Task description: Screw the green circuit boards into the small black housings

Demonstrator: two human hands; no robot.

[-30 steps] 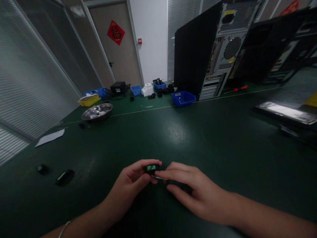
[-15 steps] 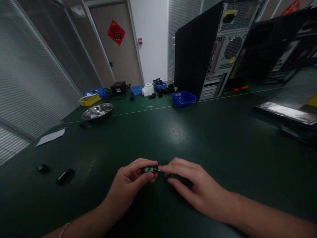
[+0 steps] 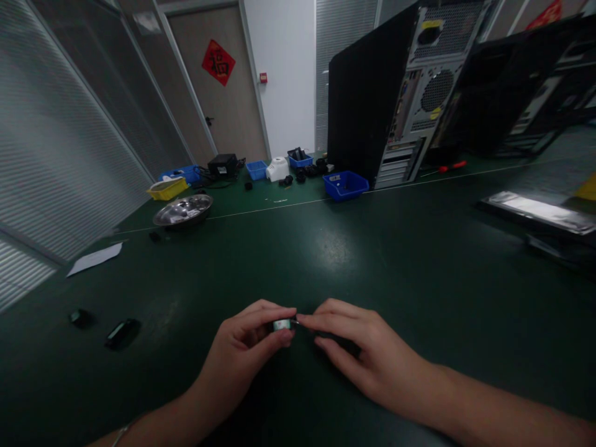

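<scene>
Between the thumb and fingers of my left hand (image 3: 244, 341) is a small green circuit board (image 3: 282, 325) in a dark housing, its face now pale with glare. My right hand (image 3: 372, 347) is curled around a thin tool (image 3: 295, 321) with a metal shaft and a dark handle, mostly hidden by the palm. The shaft's tip meets the right end of the board piece; whether it goes inside cannot be seen. Both hands are just above the green tabletop. Two small dark parts, a longer one (image 3: 121, 333) and a shorter one (image 3: 81, 318), lie to the left.
A metal bowl (image 3: 184, 211) with bits in it stands at the back left, near a yellow basket (image 3: 168, 188). A blue bin (image 3: 345, 186) sits before a tall black computer case (image 3: 367, 99). Shiny metal equipment (image 3: 540, 210) lies at right, paper (image 3: 95, 259) at left.
The board piece has tilted slightly in my left hand, so its face catches more light. Both hands stay almost in place with the same holds.
</scene>
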